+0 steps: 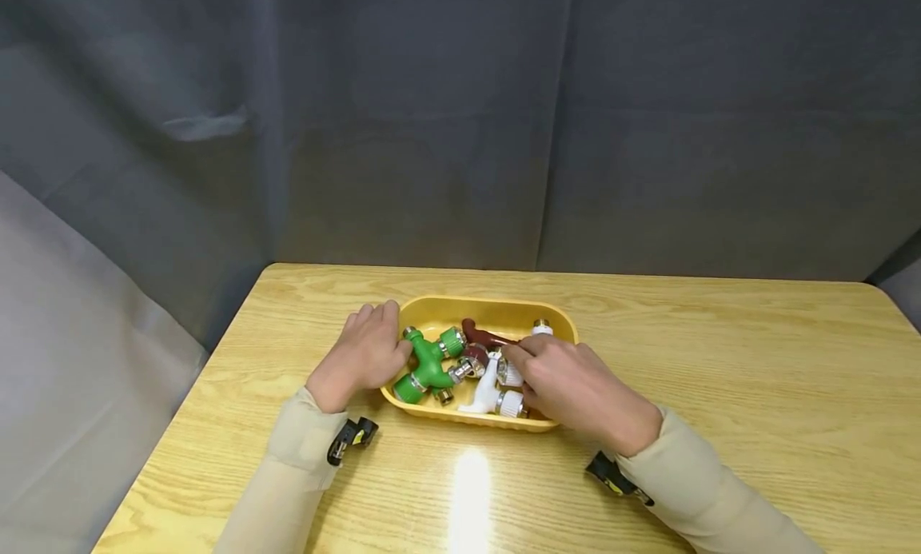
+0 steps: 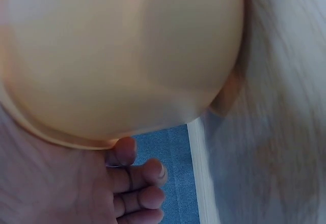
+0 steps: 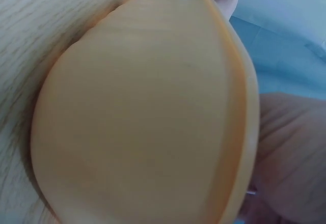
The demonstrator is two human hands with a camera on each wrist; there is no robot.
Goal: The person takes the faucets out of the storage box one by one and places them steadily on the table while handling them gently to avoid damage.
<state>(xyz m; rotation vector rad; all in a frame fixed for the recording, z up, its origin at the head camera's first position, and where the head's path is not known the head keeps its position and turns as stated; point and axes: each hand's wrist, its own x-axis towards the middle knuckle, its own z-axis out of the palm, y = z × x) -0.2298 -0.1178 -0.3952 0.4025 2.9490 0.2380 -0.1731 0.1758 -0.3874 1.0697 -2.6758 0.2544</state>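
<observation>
A yellow plastic tub (image 1: 424, 411) stands on the table, holding several valve-like hose fittings. My left hand (image 1: 368, 348) rests at its left end, the thumb over the inside. In the left wrist view the left fingers (image 2: 147, 197) are loosely bent beside the rim. A green multi-way fitting (image 1: 430, 368) lies nearest to that hand. My right hand (image 1: 568, 378) reaches over the right end into the tub. Its index finger is close over a dark brown fitting (image 1: 485, 336) and a white fitting (image 1: 486, 390). Its other fingertips are hidden, so I cannot tell whether they grip one.
The wooden table (image 1: 755, 394) extends to both sides of the tub. A dark grey curtain (image 1: 432, 138) hangs behind the table's far edge. Another white fitting (image 1: 542, 327) with a brass end stands in the tub's far right corner.
</observation>
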